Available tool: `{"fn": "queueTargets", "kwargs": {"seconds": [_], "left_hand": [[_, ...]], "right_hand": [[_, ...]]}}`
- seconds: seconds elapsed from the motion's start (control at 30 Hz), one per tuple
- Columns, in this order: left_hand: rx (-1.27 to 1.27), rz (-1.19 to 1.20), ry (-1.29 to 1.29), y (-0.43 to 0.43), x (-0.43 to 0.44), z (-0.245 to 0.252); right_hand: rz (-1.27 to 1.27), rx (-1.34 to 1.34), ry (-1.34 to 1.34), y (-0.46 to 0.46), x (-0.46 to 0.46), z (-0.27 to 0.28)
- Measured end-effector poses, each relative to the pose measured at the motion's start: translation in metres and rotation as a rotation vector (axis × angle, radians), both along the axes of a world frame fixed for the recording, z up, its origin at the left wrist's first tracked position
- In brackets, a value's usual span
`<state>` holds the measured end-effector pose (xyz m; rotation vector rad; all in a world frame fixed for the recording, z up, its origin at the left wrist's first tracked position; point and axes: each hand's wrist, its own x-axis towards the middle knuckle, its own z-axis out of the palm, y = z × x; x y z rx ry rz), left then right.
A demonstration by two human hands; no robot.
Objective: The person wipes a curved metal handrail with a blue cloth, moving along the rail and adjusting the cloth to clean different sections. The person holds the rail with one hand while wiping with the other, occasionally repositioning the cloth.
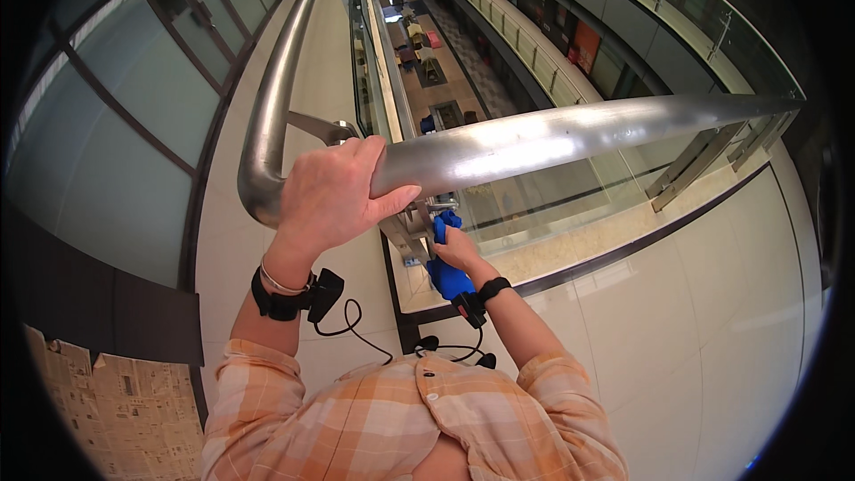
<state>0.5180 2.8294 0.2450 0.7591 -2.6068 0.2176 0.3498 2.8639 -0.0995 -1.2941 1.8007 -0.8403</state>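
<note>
My left hand lies over the brushed metal handrail close to its bent corner, gripping it with the thumb along the near side. Below the rail, my right hand holds a blue cloth, part of which bunches above the fingers while the rest hangs below them. That hand is beside the metal bracket and post at the corner of the glass railing. Its fingertips are partly hidden by the cloth. Both wrists wear black straps with small devices, and black cables run from them.
Glass panels stand on a stone curb under the rail. Beyond them is a drop to a lower floor with furniture. A second metal rail runs away at left, beside frosted glass partitions. Newspaper sheets cover a surface at lower left.
</note>
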Motion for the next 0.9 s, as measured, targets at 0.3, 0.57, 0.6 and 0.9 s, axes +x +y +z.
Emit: {"fn": "queueTargets", "kwargs": {"seconds": [0.3, 0.57, 0.6, 0.9], "left_hand": [[0.004, 0.01, 0.007, 0.004, -0.002, 0.002], [0.0, -0.01, 0.012, 0.004, 0.001, 0.004], [-0.002, -0.01, 0.014, 0.004, 0.0, 0.003], [0.012, 0.003, 0.01, 0.005, 0.0, 0.005]], "right_hand": [[-0.083, -0.215, -0.206, -0.003, 0.01, -0.001], [-0.097, -0.149, -0.088, -0.013, 0.014, 0.0], [-0.059, -0.2, -0.114, -0.015, 0.011, -0.001], [-0.047, -0.285, -0.071, 0.004, 0.012, 0.061]]}}
